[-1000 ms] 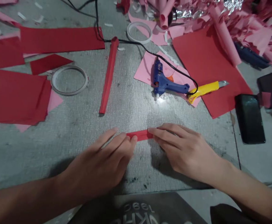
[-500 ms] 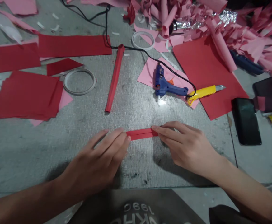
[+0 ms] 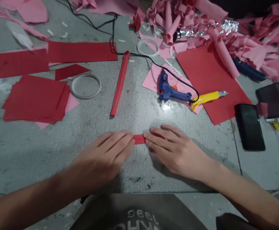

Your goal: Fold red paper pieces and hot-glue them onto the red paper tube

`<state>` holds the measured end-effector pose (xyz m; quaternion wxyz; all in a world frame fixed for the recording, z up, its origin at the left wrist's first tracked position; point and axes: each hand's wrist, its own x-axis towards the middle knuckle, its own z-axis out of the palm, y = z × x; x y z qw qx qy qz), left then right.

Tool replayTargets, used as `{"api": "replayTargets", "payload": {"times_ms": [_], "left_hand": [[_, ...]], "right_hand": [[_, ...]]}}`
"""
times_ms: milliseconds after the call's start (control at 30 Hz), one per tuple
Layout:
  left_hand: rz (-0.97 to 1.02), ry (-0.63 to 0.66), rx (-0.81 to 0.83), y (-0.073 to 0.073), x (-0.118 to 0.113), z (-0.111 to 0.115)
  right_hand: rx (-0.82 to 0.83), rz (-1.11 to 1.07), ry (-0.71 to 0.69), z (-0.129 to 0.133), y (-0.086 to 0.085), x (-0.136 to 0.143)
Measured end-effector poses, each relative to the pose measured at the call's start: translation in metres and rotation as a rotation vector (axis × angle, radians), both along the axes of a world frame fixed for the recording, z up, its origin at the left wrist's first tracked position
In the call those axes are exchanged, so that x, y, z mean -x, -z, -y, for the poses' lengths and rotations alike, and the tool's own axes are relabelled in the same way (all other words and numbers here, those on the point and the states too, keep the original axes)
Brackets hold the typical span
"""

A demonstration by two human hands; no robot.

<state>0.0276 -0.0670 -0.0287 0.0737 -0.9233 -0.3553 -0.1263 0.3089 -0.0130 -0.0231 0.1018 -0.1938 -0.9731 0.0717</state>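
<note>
A narrow folded red paper strip [image 3: 139, 139] lies flat on the table between my hands, with a lengthwise crease showing. My left hand [image 3: 110, 150] presses its left end with the fingers together, covering that end. Over the right part lies my right hand [image 3: 175, 148], its fingers somewhat spread and their tips on the paper; a bit of red shows between them. Beyond my hands rests a long folded red paper stick [image 3: 120, 84]. To its right a blue glue gun [image 3: 173, 91] sits on pink paper [image 3: 150, 78].
At the left are stacked red squares [image 3: 34, 99] and a tape roll [image 3: 86, 86]. A yellow-handled cutter [image 3: 207, 98] lies by a large red sheet [image 3: 216, 80], with a black phone [image 3: 250, 127] at the right. Pink scraps [image 3: 256, 48] pile up behind; a black cable crosses the table.
My right hand has slid left along the strip, its fingers now covering more of it and spread wider. My left hand stays at the left end. The view has shifted slightly.
</note>
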Motion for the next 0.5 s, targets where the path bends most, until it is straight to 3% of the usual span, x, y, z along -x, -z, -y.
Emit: {"api": "replayTargets", "payload": {"times_ms": [200, 400, 500], "left_hand": [[-0.024, -0.001, 0.043, 0.0, 0.002, 0.002], [-0.078, -0.002, -0.004, 0.01, 0.003, 0.012], [-0.065, 0.021, -0.01, 0.006, 0.003, 0.012]], "right_hand": [[0.055, 0.119, 0.016, 0.003, -0.004, -0.011], [0.147, 0.174, 0.041, 0.001, -0.01, -0.034], [0.142, 0.167, 0.068, 0.004, -0.012, -0.042]]}}
